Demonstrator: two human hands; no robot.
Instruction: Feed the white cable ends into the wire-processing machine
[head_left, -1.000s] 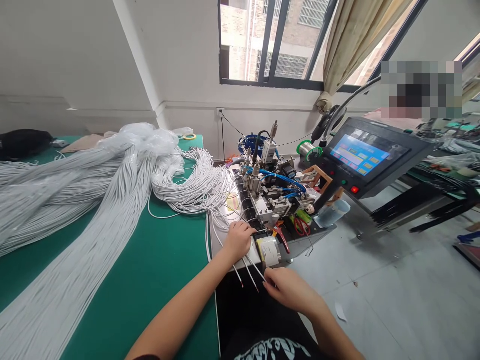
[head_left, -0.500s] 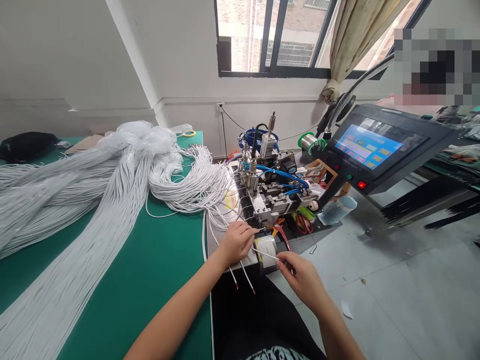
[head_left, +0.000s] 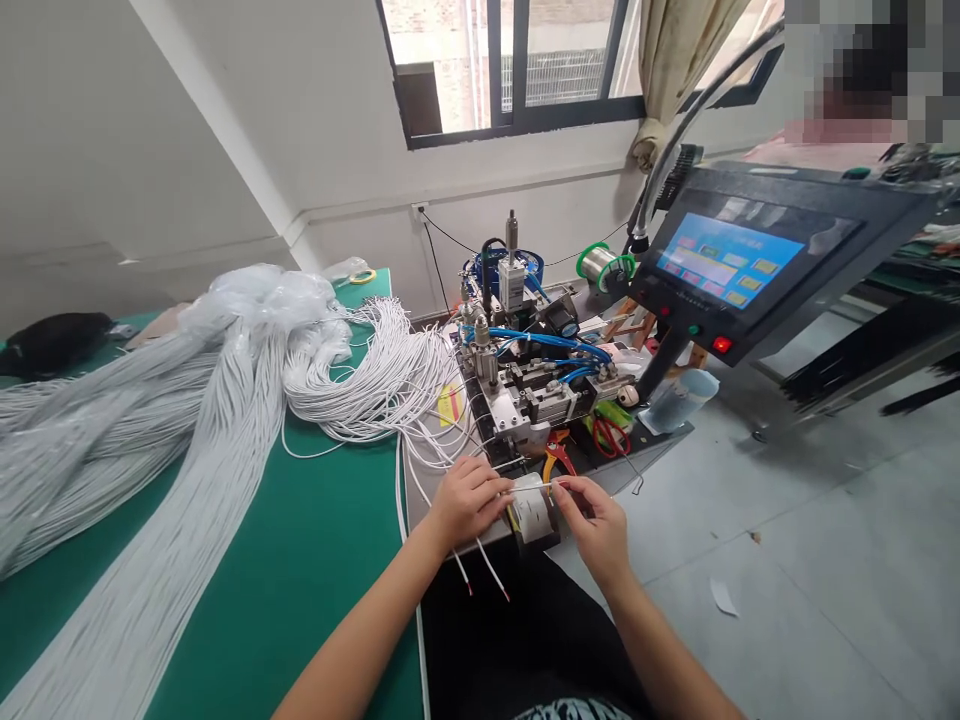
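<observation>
A thin white cable (head_left: 534, 487) runs nearly level between my two hands, in front of the bench machine (head_left: 517, 375). My left hand (head_left: 471, 503) is closed around the cable, fingers curled. Its right end is pinched between the thumb and fingers of my right hand (head_left: 598, 525). Two more white cable ends (head_left: 491, 570) with reddish tips hang below my left hand; whether it grips them too is hidden. Just beneath the held cable sits a pale roll-shaped object (head_left: 534, 515). Behind my hands are pliers with red and orange handles (head_left: 556, 456).
Bundles of white cables (head_left: 225, 450) cover much of the green table (head_left: 330, 560) at left. A control screen (head_left: 731, 260) stands at right. Near the machine are a solder wire spool (head_left: 604, 266), red-handled scissors (head_left: 611, 437) and a clear plastic container (head_left: 681, 398). Another person is partly visible at upper right.
My right hand has risen slightly toward the machine, so the cable, which slanted down to the right, is now nearly level. The head view has shifted and tilted a little.
</observation>
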